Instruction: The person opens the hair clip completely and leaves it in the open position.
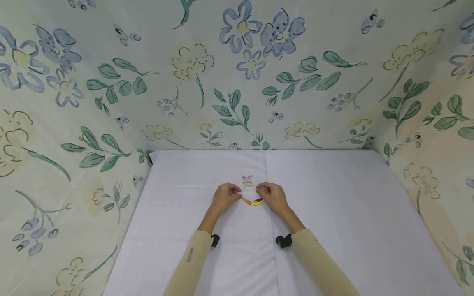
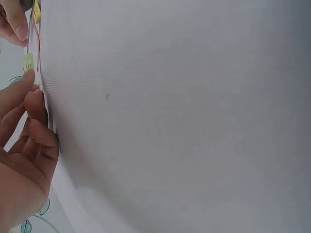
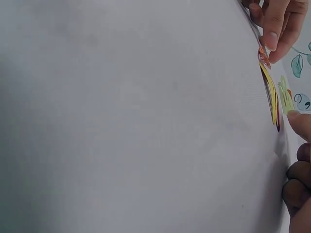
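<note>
Small, slim coloured pieces lie on a white cloth-covered table; their exact kind is too small to tell. The left hand (image 1: 226, 197) has thumb and forefinger at the outer end of an orange piece (image 1: 245, 200), seemingly pinching it. A yellow piece (image 1: 256, 203) and a dark red piece (image 1: 258, 200) continue from the orange one in a curve. The right hand (image 1: 273, 196) has its fingertips close to the right end of a light green piece (image 1: 248, 185). In the right wrist view the right thumb (image 3: 299, 121) overlaps this green piece (image 3: 285, 97); whether it grips anything is hidden.
Beyond the green piece lie pink and reddish zigzag strands (image 1: 247, 179). The white cloth (image 1: 333, 205) has a seam running front to back, right of the pieces. Floral fabric (image 1: 237, 102) hangs behind and on both sides. Dark wrist cameras (image 1: 284, 241) sit beneath the sleeves.
</note>
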A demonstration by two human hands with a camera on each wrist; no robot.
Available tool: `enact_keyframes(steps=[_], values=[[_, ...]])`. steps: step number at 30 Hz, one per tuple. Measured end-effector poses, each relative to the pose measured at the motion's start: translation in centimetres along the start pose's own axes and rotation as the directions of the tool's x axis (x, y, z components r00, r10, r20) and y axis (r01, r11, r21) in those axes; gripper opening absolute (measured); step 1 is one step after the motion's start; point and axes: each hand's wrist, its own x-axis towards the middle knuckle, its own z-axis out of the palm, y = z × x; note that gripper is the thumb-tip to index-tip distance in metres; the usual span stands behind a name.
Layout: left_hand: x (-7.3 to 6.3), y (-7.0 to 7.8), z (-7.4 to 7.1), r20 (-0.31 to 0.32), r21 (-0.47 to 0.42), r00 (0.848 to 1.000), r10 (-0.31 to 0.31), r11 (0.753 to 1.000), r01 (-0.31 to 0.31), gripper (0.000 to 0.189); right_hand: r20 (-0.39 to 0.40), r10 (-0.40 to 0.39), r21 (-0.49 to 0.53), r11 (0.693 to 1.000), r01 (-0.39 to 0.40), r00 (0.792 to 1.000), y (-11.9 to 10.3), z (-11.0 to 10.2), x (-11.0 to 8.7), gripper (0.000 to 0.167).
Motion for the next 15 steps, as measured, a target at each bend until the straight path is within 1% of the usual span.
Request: enact_keyframes(steps=[4, 8, 15], values=[[-0.5, 0.0, -0.2, 0.042, -0.053, 0.999, -0.016, 0.998, 0.018, 0.012, 0.044, 0.026, -0.001, 1.000, -0.026, 0.999, -0.1, -0.4, -0.5, 0.008], [-0.9, 0.1, -0.1, 0.068, -0.081, 0.998, -0.013, 0.997, 0.018, 0.010, 0.080, 0.037, 0.003, 0.999, -0.037, 0.996, -0.2, -0.6, -1.0, 0.008], [-1.4, 0.4, 0.2, 0.097, -0.055, 0.995, -0.028, 0.998, 0.034, 0.005, 0.111, 0.011, -0.019, 1.000, -0.009, 0.994, -0.1, -0.8, -2.4, 0.011]])
